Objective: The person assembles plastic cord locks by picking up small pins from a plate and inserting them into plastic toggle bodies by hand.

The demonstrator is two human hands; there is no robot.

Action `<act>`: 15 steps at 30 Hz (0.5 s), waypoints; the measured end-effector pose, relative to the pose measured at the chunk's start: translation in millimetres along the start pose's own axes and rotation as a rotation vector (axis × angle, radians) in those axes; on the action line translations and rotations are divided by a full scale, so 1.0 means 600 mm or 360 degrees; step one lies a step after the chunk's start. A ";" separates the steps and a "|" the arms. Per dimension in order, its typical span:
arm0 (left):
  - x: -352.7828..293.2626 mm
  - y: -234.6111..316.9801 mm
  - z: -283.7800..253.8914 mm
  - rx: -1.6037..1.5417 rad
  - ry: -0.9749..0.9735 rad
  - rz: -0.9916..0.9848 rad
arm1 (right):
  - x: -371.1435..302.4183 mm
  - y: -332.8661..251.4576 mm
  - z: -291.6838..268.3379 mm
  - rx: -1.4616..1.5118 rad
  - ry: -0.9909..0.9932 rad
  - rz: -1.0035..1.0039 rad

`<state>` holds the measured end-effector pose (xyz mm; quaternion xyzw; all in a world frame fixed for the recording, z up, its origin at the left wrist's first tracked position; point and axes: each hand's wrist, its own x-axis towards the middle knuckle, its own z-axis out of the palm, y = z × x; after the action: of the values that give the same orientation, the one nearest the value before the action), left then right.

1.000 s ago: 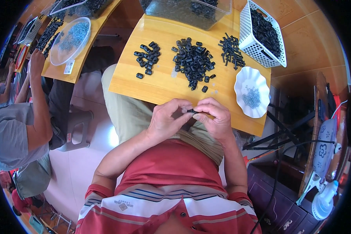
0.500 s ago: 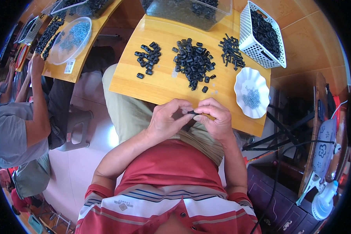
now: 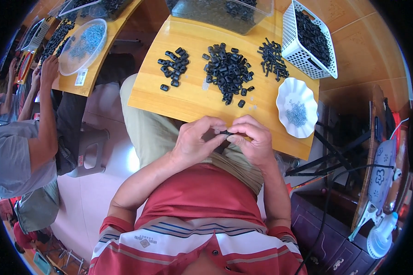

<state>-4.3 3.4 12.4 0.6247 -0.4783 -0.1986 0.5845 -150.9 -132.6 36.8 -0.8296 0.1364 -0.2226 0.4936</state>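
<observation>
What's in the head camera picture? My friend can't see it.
A person's left hand and right hand pinch a small black piece by the near edge of a wooden table. Three groups of black parts lie on top, with a white dish and white basket to the right; another person is at the left.

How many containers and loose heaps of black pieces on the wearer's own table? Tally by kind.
Clear bin: 1
White perforated basket: 1
White wavy-edged dish: 1
Heaps of short black pieces (left heap, middle heap): 2
Heap of long thin black pieces: 1
Total: 6
</observation>
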 end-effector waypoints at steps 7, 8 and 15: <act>-0.007 -0.001 -0.007 0.0156 0.0026 0.0070 | -0.006 0.007 0.010 0.0327 -0.0065 0.0234; -0.007 -0.001 -0.007 0.0135 0.0045 0.0077 | -0.012 0.014 0.015 0.0545 -0.0064 0.0355; -0.005 0.002 -0.010 0.0138 0.0088 0.0135 | -0.017 0.005 0.039 0.1265 0.0075 0.0813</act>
<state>-1.1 9.3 14.1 0.6338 -0.4961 -0.1354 0.5778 -147.9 -111.3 22.2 -0.5108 0.2515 -0.1478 0.8087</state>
